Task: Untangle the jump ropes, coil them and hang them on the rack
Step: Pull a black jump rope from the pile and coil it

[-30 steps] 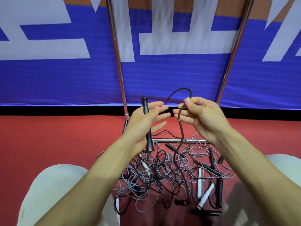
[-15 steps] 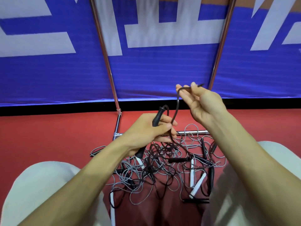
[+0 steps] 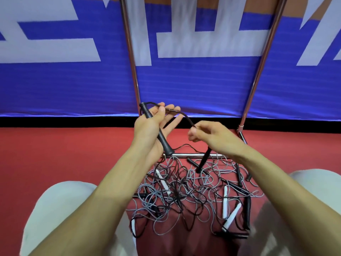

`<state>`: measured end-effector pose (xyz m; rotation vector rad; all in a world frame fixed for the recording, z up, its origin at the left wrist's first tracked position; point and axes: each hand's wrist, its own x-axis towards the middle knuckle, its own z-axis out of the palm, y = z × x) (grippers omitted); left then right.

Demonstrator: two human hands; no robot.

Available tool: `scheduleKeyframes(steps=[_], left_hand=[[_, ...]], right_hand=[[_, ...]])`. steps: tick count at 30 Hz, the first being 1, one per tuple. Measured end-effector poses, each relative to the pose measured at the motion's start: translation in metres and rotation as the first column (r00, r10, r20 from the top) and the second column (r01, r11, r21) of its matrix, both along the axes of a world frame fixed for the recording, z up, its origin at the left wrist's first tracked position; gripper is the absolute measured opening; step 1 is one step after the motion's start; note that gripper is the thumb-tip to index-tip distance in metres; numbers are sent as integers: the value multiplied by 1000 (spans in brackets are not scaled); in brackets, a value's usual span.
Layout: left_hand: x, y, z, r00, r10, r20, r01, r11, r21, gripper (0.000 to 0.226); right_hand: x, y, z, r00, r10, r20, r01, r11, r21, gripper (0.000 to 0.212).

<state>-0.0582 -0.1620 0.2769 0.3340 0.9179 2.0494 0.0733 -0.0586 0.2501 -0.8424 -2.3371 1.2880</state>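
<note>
My left hand (image 3: 150, 127) holds a black jump rope handle (image 3: 156, 130) slanted across the palm, thumb pressing the black cord (image 3: 181, 113) near the handle's top. The cord arcs right into my right hand (image 3: 210, 137), which pinches it. A second black handle (image 3: 203, 160) hangs below my right hand. Under both hands a tangled pile of grey and black ropes (image 3: 188, 191) lies on the red floor, with white handles (image 3: 225, 202) and black handles mixed in. The metal rack (image 3: 132, 56) stands behind the pile; its low crossbar (image 3: 191, 155) runs under my hands.
The rack's right upright (image 3: 262, 60) leans against a blue and white banner (image 3: 193, 84). Red floor (image 3: 55, 156) spreads to the left and right. My knees in pale trousers (image 3: 60, 202) frame the pile on both sides.
My left hand rose and turned palm up with the handle. My right hand dropped from its raised position and now pinches the cord lower, with a second black handle dangling beneath it.
</note>
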Motion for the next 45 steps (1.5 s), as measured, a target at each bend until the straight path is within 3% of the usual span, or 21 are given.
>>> scheduleKeyframes(steps=[2,5,9,12,14,16,17,19,22,26,27,29,30,31,32,34,38,41,45], left_hand=[[-7,-1,2,995,28,94,-31,999,38,15],[-14,-2,1,987,89,130,-96,994,49,14],[-13,-3,-2,997,76,-11,-77,997,-25,13],[-6,-2,-9,946,-86,-311,6,969,-249,16],[0,-1,-17,776,-238,-584,-16,918,-396,18],[2,0,-26,433,-342,-834,-145,887,-439,17],[3,1,-28,275,-392,-878,-178,877,-447,18],[4,1,-30,126,-481,-868,-137,858,-495,25],[6,0,-27,93,-550,-830,-38,831,-555,23],[5,-1,-27,-138,-549,-824,-180,832,-524,26],[4,-2,-26,-174,-555,-813,-219,827,-518,28],[1,-4,-23,-202,-563,-801,-281,817,-504,28],[0,-4,-21,-217,-562,-798,-307,815,-491,24],[0,-5,-19,-232,-560,-795,-326,815,-479,21],[0,-6,-16,-245,-558,-792,-336,816,-471,18],[3,-8,-12,-267,-553,-789,-341,820,-460,17],[2,-10,-10,-329,-534,-779,-354,834,-422,16],[0,-10,-11,-372,-554,-745,-410,818,-404,16],[3,-7,-17,-392,-583,-712,-443,798,-409,16]], right_hand=[[-1,0,-6,993,29,111,-48,983,174,21],[-3,-3,-6,992,-20,122,-6,978,209,26],[0,0,-2,992,-127,7,127,991,-32,22],[7,2,4,970,-215,-112,186,957,-221,21],[10,2,11,947,-250,-204,170,924,-343,16],[12,3,16,915,-295,-276,153,885,-440,12],[13,4,18,897,-323,-303,144,860,-489,12],[15,5,19,859,-378,-345,117,802,-586,12],[14,5,19,830,-407,-381,40,725,-688,15],[13,2,17,844,-409,-347,48,702,-711,22],[13,4,15,873,-392,-289,141,771,-621,26],[15,6,10,909,-389,-149,360,914,-187,37],[14,7,8,903,-409,-134,417,908,38,41],[13,6,8,894,-415,-170,440,885,150,40],[11,6,7,898,-381,-221,418,895,156,36],[6,3,5,936,-253,-246,279,957,76,33],[3,-3,6,992,-80,-94,72,994,-82,64],[4,-6,11,984,-81,-159,36,962,-269,58],[4,-9,14,983,-54,-178,-13,935,-355,48]])
